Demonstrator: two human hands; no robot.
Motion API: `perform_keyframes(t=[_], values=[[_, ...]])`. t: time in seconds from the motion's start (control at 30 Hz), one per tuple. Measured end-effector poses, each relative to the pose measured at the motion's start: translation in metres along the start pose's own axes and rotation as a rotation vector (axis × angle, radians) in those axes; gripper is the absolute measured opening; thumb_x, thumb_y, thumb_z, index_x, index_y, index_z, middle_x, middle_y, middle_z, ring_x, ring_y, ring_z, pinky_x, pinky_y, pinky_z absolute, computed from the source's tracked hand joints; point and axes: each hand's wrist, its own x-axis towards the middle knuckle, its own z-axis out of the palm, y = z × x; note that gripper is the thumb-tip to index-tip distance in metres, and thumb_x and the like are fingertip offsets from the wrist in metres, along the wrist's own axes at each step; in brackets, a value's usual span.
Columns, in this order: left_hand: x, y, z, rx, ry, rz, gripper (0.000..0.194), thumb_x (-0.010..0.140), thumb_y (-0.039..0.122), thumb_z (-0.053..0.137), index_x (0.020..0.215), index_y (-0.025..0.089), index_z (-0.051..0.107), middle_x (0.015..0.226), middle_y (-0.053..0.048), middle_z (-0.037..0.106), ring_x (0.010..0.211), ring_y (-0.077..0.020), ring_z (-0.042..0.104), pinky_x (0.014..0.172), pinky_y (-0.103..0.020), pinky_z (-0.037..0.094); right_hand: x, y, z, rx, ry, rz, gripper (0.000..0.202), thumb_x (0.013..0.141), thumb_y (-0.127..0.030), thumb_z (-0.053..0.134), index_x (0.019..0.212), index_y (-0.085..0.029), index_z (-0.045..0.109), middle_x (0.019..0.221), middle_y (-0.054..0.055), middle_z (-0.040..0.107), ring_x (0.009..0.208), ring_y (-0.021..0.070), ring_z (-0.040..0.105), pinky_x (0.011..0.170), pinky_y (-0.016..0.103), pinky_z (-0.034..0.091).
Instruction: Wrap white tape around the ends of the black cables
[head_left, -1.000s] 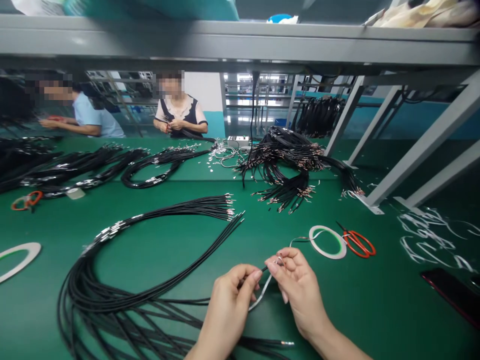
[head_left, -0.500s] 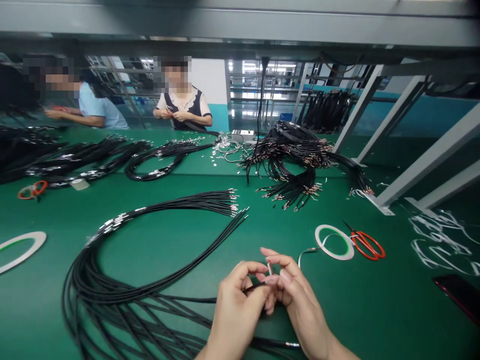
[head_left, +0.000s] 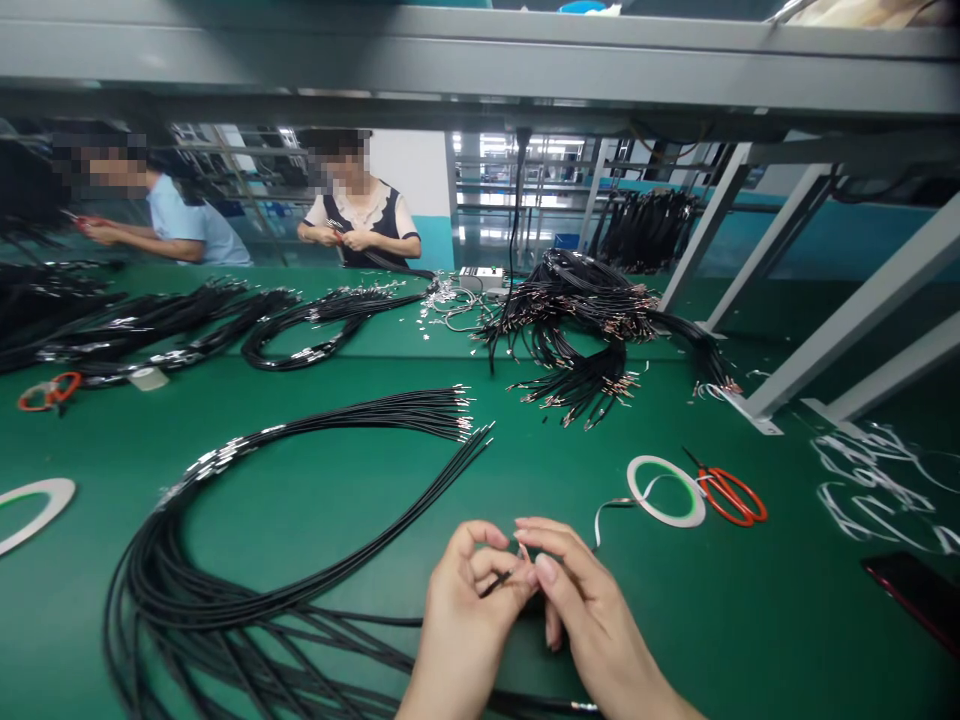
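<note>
My left hand [head_left: 472, 610] is closed on a black cable [head_left: 496, 582], whose end sticks out between thumb and fingers. My right hand [head_left: 592, 600] meets it at the cable's tip, thumb and fingers pinched around a small whitish strip [head_left: 523, 551] that looks like tape. The fingertips partly hide the strip and the cable end. To the left, a looped bundle of black cables [head_left: 262, 600] lies on the green table [head_left: 360, 480], its metal-tipped ends pointing right. A tape roll [head_left: 630, 490] with a loose tail lies beyond my right hand.
Red-handled scissors [head_left: 739, 497] lie beside the roll, with a phone [head_left: 911, 600] and white scraps [head_left: 862, 480] farther right. A cable heap [head_left: 577, 310] sits at the back near slanted metal legs [head_left: 817, 300]. Two people work across the table. A shelf beam [head_left: 480, 65] spans overhead.
My hands have shifted slightly left and the fingertips have closed in, so less of the whitish strip shows. The view has tilted up a little.
</note>
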Motion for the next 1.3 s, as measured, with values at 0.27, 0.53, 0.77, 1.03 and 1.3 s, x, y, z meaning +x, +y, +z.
perform_keyframes(t=[0.27,0.53,0.77,1.03,1.3], values=[[0.002,-0.007,0.003,-0.133,-0.059,-0.025,0.04,0.065,0.022,0.077,0.084,0.02,0.042,0.054,0.003,0.066,0.04,-0.0138,0.059,0.046,-0.026,0.049,0.004,0.003,-0.007,0.164,-0.109,0.048,0.043,0.092,-0.046,0.042,0.132,-0.03,0.048,0.128,0.011,0.053,0.058,0.0109,0.059,0.058,0.029,0.053],[0.003,-0.001,-0.004,0.073,0.001,-0.074,0.037,0.067,0.028,0.075,0.087,0.019,0.046,0.053,0.005,0.062,0.031,-0.0046,0.044,0.028,-0.011,0.027,0.008,0.019,-0.01,0.357,-0.128,0.05,0.025,0.075,-0.022,0.073,0.1,-0.025,0.071,0.089,0.002,0.063,0.071,0.0154,0.065,0.068,0.029,0.054],[0.006,0.008,-0.009,0.136,0.001,0.032,0.029,0.063,0.025,0.078,0.088,0.016,0.068,0.079,0.001,0.055,0.059,-0.0076,0.056,0.054,-0.018,0.047,0.007,0.016,-0.014,0.137,-0.126,-0.007,0.018,0.081,-0.026,0.066,0.099,-0.023,0.072,0.081,0.002,0.06,0.065,0.0148,0.064,0.063,0.029,0.054],[0.006,0.007,-0.01,0.268,0.018,0.206,0.011,0.071,0.027,0.071,0.071,0.016,0.073,0.073,-0.001,0.056,0.07,-0.0133,0.055,0.064,-0.022,0.045,0.006,0.007,-0.009,0.261,-0.157,0.15,0.025,0.084,-0.036,0.062,0.099,-0.015,0.061,0.052,-0.004,0.057,0.042,0.0082,0.052,0.044,0.019,0.043],[0.005,0.0,-0.008,0.3,0.036,0.14,0.017,0.074,0.031,0.069,0.071,0.015,0.07,0.068,-0.001,0.057,0.065,-0.0127,0.055,0.061,-0.022,0.045,0.01,0.007,-0.006,0.261,-0.113,0.172,0.027,0.083,-0.04,0.062,0.09,-0.014,0.062,0.068,0.0,0.064,0.037,0.0029,0.043,0.036,0.015,0.03]])
